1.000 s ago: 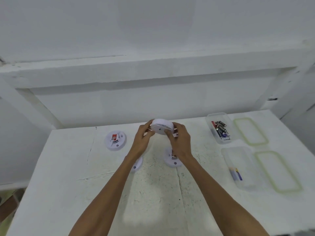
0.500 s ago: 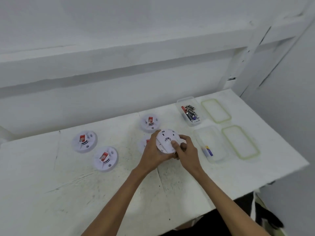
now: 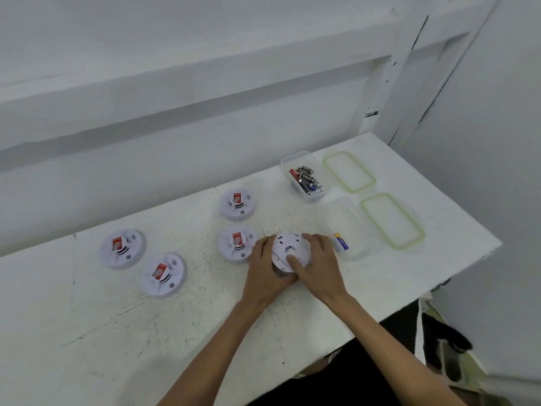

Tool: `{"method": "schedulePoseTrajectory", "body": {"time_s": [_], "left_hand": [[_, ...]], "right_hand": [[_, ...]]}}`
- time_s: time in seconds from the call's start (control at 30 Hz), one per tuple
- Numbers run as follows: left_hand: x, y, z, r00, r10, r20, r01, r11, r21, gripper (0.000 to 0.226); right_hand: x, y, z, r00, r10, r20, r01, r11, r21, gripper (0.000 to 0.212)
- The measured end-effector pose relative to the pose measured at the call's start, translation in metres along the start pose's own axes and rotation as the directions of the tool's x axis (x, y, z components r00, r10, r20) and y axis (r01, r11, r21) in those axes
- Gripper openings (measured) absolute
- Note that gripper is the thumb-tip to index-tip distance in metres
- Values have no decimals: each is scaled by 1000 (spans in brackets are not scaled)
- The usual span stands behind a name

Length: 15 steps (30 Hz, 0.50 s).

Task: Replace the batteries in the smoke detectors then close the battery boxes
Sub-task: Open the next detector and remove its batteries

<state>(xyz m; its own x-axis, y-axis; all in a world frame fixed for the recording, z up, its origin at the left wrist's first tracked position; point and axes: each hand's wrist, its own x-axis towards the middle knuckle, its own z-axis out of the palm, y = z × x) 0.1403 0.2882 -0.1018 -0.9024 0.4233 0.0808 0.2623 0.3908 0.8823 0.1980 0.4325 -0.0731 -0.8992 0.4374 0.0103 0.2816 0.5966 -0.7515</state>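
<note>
A white round smoke detector (image 3: 288, 248) lies back side up just above the white table, between both hands. My left hand (image 3: 265, 268) grips its left rim. My right hand (image 3: 317, 265) curls round its right rim, with the thumb pressing on the middle of the back. Several other detectors lie face up with red labels: one behind (image 3: 237, 204), one beside my left hand (image 3: 236, 244), two at the left (image 3: 122, 248) (image 3: 164, 274). A clear box (image 3: 304, 176) at the back right holds several batteries. A nearer clear box (image 3: 352, 230) holds a blue and yellow battery (image 3: 341, 242).
Two green-rimmed lids (image 3: 349, 171) (image 3: 391, 220) lie right of the boxes. The table's right edge (image 3: 468, 259) drops off close by. A white wall with a ledge (image 3: 205, 83) rises behind the table. My dark-clothed lap (image 3: 351, 382) is below the front edge.
The view has swung down and left. Both hands have lowered the detector from in front of me down toward the table and turned its back side up.
</note>
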Motion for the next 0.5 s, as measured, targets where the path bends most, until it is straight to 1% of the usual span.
{"method": "schedulePoseTrajectory", "body": {"time_s": [0.1, 0.13, 0.27, 0.4, 0.5], "left_hand": [[-2, -6, 0, 1000, -8, 23, 8, 1000, 17, 108], [-3, -8, 1, 1000, -4, 21, 3, 1000, 25, 108], [-3, -5, -2, 1000, 20, -1, -20, 1000, -7, 84], [-4, -1, -6, 1000, 11, -13, -12, 999, -35, 83], [-4, -8, -4, 1000, -11, 0, 11, 999, -52, 89]], "right_hand": [[-1, 0, 0, 1000, -8, 16, 7, 999, 50, 70], [-1, -1, 0, 1000, -15, 18, 14, 999, 41, 71], [5, -1, -2, 997, -72, 14, 72, 997, 4, 73], [4, 4, -1, 992, -122, -15, 122, 992, 5, 70], [2, 5, 2, 983, -170, -70, 167, 985, -40, 68]]}}
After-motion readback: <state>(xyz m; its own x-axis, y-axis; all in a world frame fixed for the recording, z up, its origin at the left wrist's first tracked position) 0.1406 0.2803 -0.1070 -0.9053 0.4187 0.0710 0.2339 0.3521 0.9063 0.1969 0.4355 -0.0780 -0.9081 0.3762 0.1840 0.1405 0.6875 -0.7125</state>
